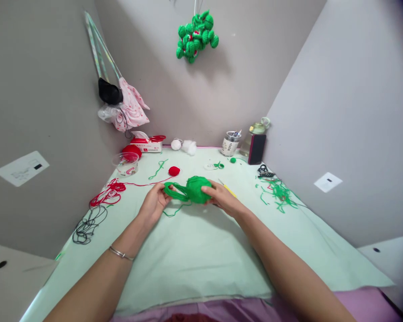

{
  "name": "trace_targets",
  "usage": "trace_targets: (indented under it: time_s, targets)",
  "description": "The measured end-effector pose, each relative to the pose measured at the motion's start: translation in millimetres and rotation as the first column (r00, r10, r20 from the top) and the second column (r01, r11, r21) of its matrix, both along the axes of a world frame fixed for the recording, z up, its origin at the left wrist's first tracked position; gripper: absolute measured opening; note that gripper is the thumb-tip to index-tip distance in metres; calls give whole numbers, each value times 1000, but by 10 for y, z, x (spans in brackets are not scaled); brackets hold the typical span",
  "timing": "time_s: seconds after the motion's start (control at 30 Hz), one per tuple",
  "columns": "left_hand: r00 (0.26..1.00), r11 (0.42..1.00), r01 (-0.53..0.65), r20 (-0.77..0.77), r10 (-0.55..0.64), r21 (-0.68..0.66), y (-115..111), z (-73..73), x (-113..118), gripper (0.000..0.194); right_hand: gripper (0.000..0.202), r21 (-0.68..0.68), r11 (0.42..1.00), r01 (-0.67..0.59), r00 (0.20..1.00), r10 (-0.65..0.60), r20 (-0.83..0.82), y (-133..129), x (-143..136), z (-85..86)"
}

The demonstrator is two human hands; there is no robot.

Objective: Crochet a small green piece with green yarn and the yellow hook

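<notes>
Just above the table's middle, my right hand (220,197) grips a ball of green yarn (198,188) from its right side, thumb in front. Loose green strands (177,192) stretch from the ball to my left hand (156,202), whose fingers are closed round their looped end. A tail of green yarn (173,213) hangs onto the cloth below. Behind the strands lies a small red yarn ball (174,171). A yellow-handled crochet hook or similar thin tool (229,190) lies behind my right hand, partly hidden by it.
Red yarn (110,192) and black cord (89,225) lie tangled at left, near a clear plastic tub (126,165). Green scraps (280,193) spread at right. A tissue box (147,144), pen holder (230,144) and phone (257,150) stand at the back. Green crochet pieces (196,38) hang above.
</notes>
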State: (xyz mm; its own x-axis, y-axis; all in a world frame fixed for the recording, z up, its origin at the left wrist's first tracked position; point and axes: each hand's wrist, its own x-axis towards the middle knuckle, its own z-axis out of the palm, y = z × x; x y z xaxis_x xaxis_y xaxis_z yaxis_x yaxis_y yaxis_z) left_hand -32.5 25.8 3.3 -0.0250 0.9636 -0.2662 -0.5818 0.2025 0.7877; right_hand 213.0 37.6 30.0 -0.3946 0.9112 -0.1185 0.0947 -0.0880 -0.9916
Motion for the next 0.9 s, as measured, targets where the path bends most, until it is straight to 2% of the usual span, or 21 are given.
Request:
trace_targets:
  time_s: [0.1,0.2,0.3,0.4,0.47,0.57,0.63,0.73,0.8,0.9]
  targets:
    - [998,999,-50,-22,50,20,11,35,-60,40,55,-41,997,69,998,-69,9,131,28,-60]
    - [993,998,-8,-115,16,69,-45,62,-14,39,55,-58,991,117,993,-116,21,331,-14,-62]
    - [963,991,48,-269,-12,127,-88,74,51,36,50,-16,985,174,985,-174,-13,540,-113,78]
    - [890,981,69,-456,22,182,-73,87,22,31,50,63,965,254,966,-250,-63,626,-196,273]
    - [817,973,81,-574,59,215,-47,110,-67,24,50,113,958,265,964,-258,-70,557,-224,344]
    - [693,962,156,-719,53,222,-30,162,-264,11,36,160,969,189,982,-188,-24,300,-226,313]
    - [604,947,275,-796,-35,167,-47,189,-384,19,25,174,975,136,989,-143,30,116,-189,239]
    - [480,892,448,-859,-178,65,-106,203,-447,25,26,187,975,123,987,-141,82,-47,-65,145]
    - [434,861,507,-873,-223,32,-150,213,-392,24,27,201,969,144,982,-165,93,-66,45,122]
    - [450,830,556,-854,-261,39,-208,270,-208,17,28,231,956,182,975,-205,80,-43,184,142]
